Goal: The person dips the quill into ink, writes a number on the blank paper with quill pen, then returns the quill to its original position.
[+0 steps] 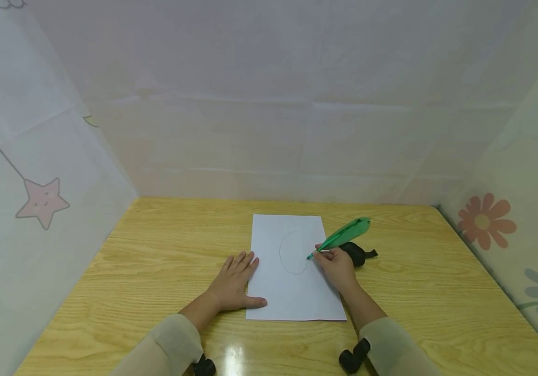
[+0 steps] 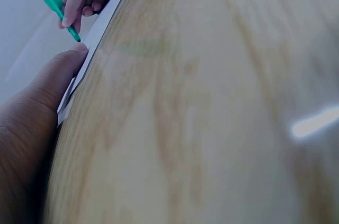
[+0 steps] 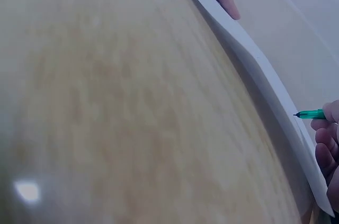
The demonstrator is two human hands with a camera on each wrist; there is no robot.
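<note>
A white sheet of paper (image 1: 278,297) lies upright on the wooden table, bearing a thin oval line that is open at its upper right. My right hand (image 1: 336,269) pinches a green feather-shaped pen (image 1: 346,233), its tip touching the paper at the oval's right side. In the right wrist view the dark point of the pen (image 3: 312,114) shows just over the sheet. Spread flat, my left hand (image 1: 235,284) rests across the paper's left edge, thumb on the sheet. The left wrist view shows that thumb (image 2: 55,78) near the paper's edge.
A black rounded object with a short tab (image 1: 355,254) lies just beyond my right hand, partly hidden by it. Wooden tabletop (image 1: 156,250) extends on both sides of the sheet. Pale printed cloth walls (image 1: 269,146) stand behind and at both sides of the table.
</note>
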